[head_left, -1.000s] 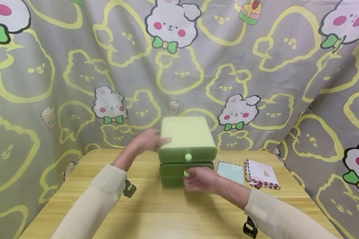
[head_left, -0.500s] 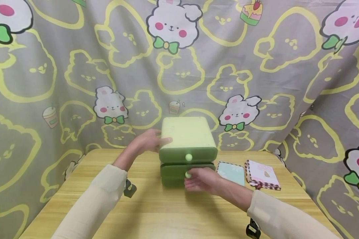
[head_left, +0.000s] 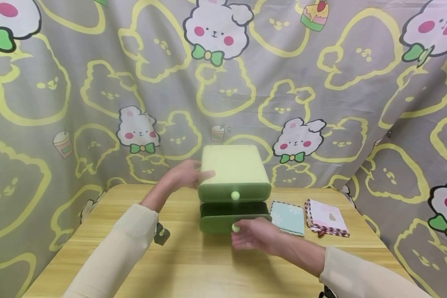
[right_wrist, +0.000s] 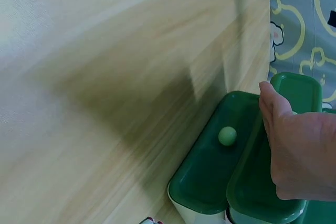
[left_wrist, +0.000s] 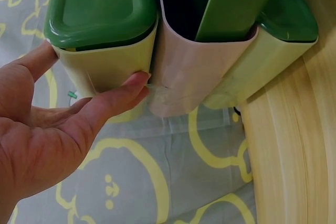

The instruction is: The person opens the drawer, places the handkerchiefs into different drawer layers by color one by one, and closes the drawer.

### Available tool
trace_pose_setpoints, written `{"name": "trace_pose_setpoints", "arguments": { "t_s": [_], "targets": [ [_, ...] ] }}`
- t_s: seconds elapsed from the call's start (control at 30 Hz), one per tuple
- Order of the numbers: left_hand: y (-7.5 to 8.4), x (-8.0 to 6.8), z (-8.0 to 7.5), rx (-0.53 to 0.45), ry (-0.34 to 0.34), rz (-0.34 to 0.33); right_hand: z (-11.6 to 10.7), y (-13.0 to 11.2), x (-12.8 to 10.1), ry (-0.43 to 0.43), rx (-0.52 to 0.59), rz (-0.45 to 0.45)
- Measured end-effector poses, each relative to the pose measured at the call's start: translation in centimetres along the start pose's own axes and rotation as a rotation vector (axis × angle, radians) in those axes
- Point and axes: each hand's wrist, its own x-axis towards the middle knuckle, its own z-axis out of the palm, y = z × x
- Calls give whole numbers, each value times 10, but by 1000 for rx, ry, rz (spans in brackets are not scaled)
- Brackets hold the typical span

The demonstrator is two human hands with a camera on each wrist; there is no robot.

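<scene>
Middle drawer (head_left: 234, 218) has slid out nearer. Our right hand (head_left: 255, 236) pinches its knob (head_left: 236, 227); left hand (head_left: 184, 175), fingers straight, braces the cabinet (head_left: 232, 167). We'd best pull straight.

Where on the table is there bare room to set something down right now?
Bare wood lies on the table left of the green drawer unit, beyond the left hand, and along the near edge between both sleeves. It is crowded on the right: the blue cloth and pink cloth lie beside the right hand at the pulled-out drawer.

Head view: high, forward-down, whole table (head_left: 208, 265). Wrist views: close, flanking drawer box (head_left: 234, 188), shared by all.
</scene>
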Motion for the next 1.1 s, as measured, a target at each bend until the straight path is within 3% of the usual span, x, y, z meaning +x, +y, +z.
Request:
{"name": "trace_pose_setpoints", "arguments": {
  "t_s": [1.1],
  "targets": [
    [1,2,0,-16,-10,-2,21,28,-62,18,-25,-3]
  ]
}}
